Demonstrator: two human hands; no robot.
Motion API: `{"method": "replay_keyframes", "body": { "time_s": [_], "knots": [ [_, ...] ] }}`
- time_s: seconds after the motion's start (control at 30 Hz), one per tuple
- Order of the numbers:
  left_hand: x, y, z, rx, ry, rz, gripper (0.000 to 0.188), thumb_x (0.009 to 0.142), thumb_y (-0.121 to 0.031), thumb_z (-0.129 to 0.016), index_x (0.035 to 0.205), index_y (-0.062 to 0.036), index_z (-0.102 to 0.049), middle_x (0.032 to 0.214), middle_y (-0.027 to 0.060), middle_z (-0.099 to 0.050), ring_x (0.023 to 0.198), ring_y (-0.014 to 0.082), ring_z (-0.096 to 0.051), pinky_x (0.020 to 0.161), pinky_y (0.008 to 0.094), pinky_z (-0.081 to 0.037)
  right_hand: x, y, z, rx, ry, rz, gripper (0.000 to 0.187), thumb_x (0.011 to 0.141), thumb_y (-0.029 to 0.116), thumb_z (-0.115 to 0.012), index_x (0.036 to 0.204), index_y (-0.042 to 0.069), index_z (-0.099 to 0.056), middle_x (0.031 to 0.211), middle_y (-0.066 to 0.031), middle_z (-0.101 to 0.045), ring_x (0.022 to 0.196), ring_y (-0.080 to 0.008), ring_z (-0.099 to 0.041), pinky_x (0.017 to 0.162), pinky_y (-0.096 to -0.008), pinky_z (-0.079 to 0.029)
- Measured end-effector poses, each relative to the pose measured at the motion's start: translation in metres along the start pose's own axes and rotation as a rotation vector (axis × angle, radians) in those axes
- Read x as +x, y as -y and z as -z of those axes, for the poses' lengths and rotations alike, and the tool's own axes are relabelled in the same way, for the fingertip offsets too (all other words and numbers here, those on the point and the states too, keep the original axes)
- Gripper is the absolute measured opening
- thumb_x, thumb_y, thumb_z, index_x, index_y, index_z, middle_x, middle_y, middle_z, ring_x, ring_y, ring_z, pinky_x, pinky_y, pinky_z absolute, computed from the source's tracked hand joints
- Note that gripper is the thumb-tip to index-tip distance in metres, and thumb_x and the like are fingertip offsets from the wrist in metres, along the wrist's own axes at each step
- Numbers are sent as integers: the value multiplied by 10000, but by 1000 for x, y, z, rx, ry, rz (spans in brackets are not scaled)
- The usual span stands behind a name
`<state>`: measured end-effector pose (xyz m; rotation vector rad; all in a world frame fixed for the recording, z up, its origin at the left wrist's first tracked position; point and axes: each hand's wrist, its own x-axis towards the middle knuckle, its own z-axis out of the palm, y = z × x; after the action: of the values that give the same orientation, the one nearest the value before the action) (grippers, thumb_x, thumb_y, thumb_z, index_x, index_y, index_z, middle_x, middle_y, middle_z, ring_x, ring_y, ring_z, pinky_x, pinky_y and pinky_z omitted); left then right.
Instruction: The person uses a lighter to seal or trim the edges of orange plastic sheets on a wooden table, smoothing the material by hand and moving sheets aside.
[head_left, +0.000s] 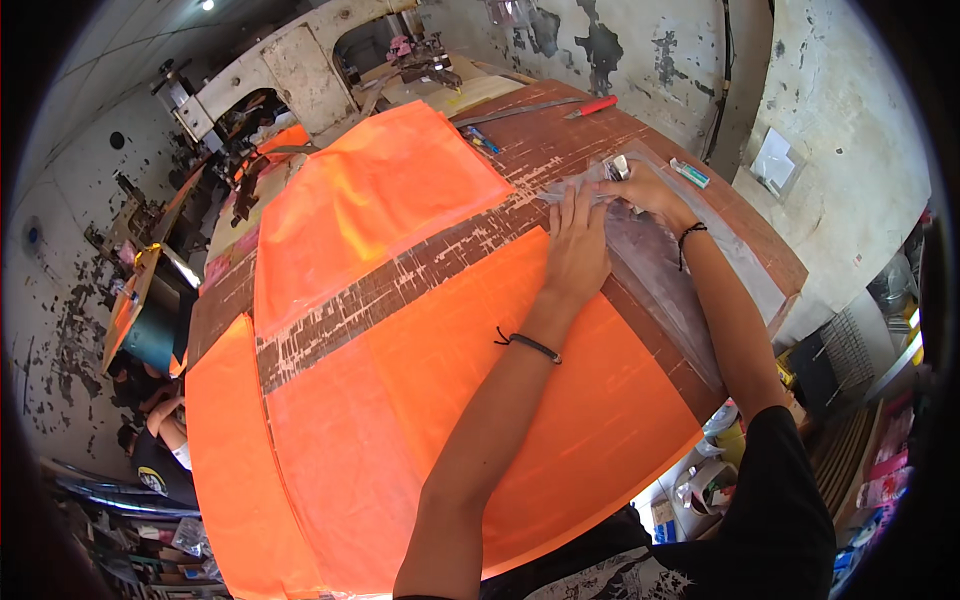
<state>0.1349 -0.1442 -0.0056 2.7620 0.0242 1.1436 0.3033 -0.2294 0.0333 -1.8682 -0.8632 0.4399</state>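
The left hand (pixel 577 240) is laid flat, fingers spread, on a grey strip (pixel 650 260) near the far right edge of the surface (pixel 545 140), apparently to keep it from shifting. The strip's far end is pinched in the closed right hand (pixel 640 185). Orange fabric (pixel 400 330) is spread alongside

Worn on the head, looking steeply down and forward over the surface (pixel 560 140) from close above, forearms entering from the lower edge. Wide fisheye, bending straight edges toward the rim. Only one view, nothing shared with another.
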Motion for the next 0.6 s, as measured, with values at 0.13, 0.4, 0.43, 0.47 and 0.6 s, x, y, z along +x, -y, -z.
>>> {"method": "replay_keyframes", "body": {
  "time_s": [0.13, 0.4, 0.43, 0.47, 0.6],
  "knots": [
    [-2, 4, -5, -49, 95, 111, 603, 714, 7, -631, 1279, 4, -420, 1244, 216, -506, 1258, 357, -424, 1093, 476, -280, 1, -1, -4, 11, -52, -51, 270, 805, 288, -733, 920, 70, -624, 788, -20, -638, 635, -88, -569, 512, -239, -405],
    [-10, 5, -9, -111, 49, 110, 188, 784, -48, -566, 952, -28, -647, 957, 138, -597, 1006, 319, -554, 1025, 445, -338, -55, 76, 95, -45, -815, 450, 217, 855, 320, -630, 882, 107, -660, 657, 36, -566, 547, -60, -482, 472, -244, -346],
    [-7, 5, -10, -105, 41, 112, 188, 784, -48, -566, 952, -28, -647, 957, 138, -597, 1006, 319, -554, 1025, 445, -338, -71, 88, 127, 17, -878, 454, 272, 851, 380, -640, 849, 109, -659, 641, 56, -535, 532, -47, -443, 474, -230, -308],
    [-9, 8, -8, -62, 28, 119, 182, 786, -55, -566, 947, -33, -648, 956, 133, -596, 1002, 317, -555, 1004, 444, -344, -98, 123, 131, 109, -929, 505, 307, 871, 412, -626, 820, 112, -667, 637, 72, -519, 529, -38, -401, 484, -217, -265],
    [-6, -6, -15, -49, 78, 105, 190, 786, -62, -568, 960, -50, -643, 974, 111, -595, 994, 302, -559, 955, 448, -354, -152, 181, 231, -88, -989, 606, 297, 896, 403, -609, 882, 107, -628, 749, 48, -553, 585, -33, -436, 529, -206, -305]
  ]
}}
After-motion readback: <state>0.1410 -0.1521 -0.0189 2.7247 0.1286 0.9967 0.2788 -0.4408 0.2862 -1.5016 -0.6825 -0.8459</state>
